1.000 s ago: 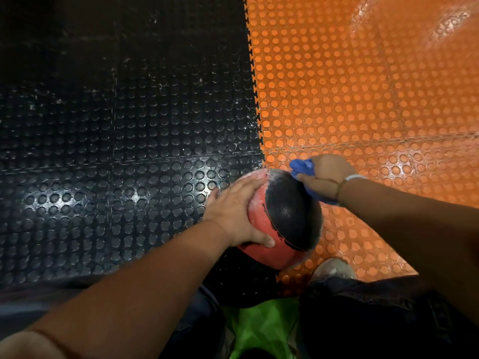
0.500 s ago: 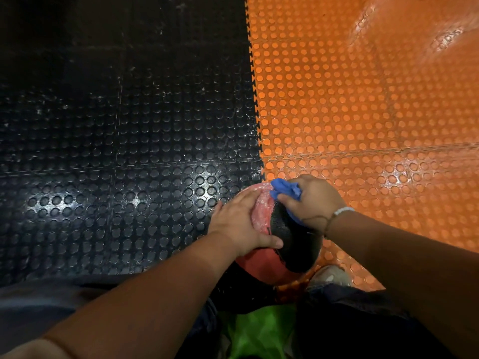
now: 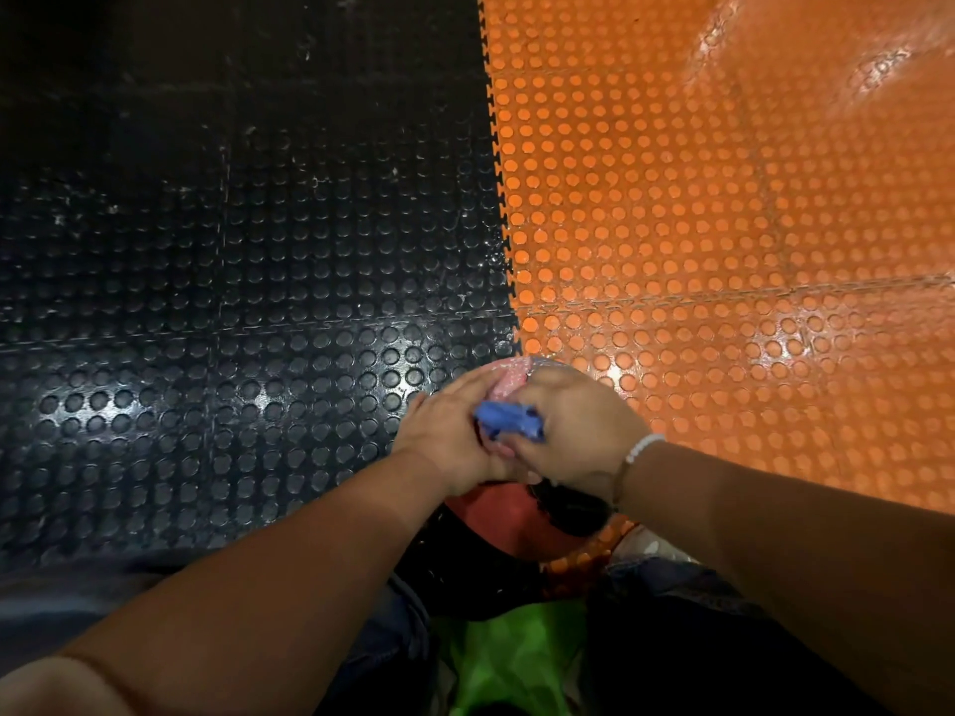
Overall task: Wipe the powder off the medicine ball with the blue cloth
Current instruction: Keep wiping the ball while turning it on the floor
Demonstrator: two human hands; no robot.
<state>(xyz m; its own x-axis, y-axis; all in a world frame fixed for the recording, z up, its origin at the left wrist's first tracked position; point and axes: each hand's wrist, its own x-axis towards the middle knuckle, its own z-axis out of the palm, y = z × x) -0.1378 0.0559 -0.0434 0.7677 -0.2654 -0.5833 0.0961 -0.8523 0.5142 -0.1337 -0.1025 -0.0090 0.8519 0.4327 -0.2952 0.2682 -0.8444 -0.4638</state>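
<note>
Since a second ago my right grip [image 3: 573, 431] has swept from the far right shoulder of the medicine ball [image 3: 491, 514] across its crown, and it now sits hard against the left grip [image 3: 447, 441]. Its fingers are curled tight round the bunched blue cloth [image 3: 509, 418], which pokes out leftward between the two hands. The left grip lies with its fingers straight and flat on the ball's left flank, steadying it and holding nothing.

The ball rests on the floor just in front of my knees, over the seam where the black studded mat [image 3: 206, 302] meets the orange mat [image 3: 723, 250]. Pale powder [image 3: 509, 377] shows on the far reddish panel, just beyond the cloth and away from me. I judge the next stroke should push forward over the top, and the right grip is the nearer one. Its wrist is bent downward, with the forearm reaching in from the right and a beaded bracelet [image 3: 643, 447] at the wrist.
</note>
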